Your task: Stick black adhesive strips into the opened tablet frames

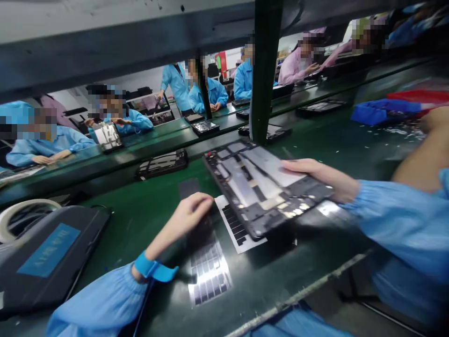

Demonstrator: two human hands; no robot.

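My right hand (317, 173) grips an opened tablet (245, 182) by its right side, thumb on top. The tablet is tilted above the bench, with its silver battery cells and circuit parts facing up. My left hand (194, 210) is just left of the tablet, apart from it, with fingers pinched together. Whatever may be between them is too small to make out. Below the tablet lies a white sheet with black strips (233, 224), partly covered by it. Next to that, a clear sheet of dark labels (210, 274) reflects the light under my left hand.
A dark case with a blue label (52, 252) and a tape roll (31, 210) stand at left. Another opened tablet (163, 164) lies by the rail. A green post (264, 70) rises behind. At right are a blue bin (384, 111) and a co-worker's arm (421, 150).
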